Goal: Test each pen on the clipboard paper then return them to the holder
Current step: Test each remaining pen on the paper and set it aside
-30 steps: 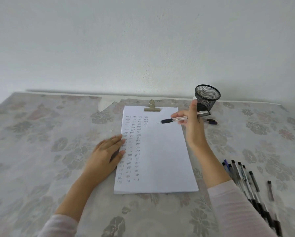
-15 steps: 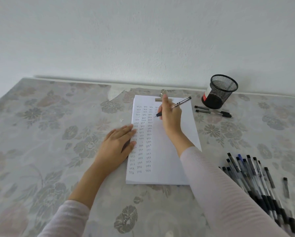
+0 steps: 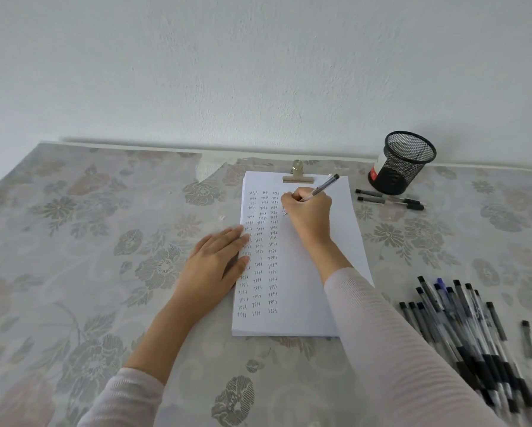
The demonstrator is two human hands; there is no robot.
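A white paper stack (image 3: 295,272) lies under a metal clip (image 3: 298,177), with three columns of small handwritten words down its left side. My right hand (image 3: 309,215) grips a clear pen (image 3: 320,188) in a writing hold, tip down on the paper near the top of a fourth column. My left hand (image 3: 215,263) lies flat, fingers straight, on the paper's left edge. A black mesh holder (image 3: 405,163) stands at the back right. Two pens (image 3: 388,200) lie in front of it. Several pens (image 3: 462,328) lie heaped at the lower right.
A floral cloth (image 3: 89,257) covers the table, which meets a white wall (image 3: 258,72) at the back. A red and white object (image 3: 374,172) stands behind the holder. One loose pen cap (image 3: 527,339) lies right of the heap.
My right hand brought the pen from beside the holder to the paper's upper part and lowered it into a writing hold. The view shifted; my left hand stayed on the paper's edge.
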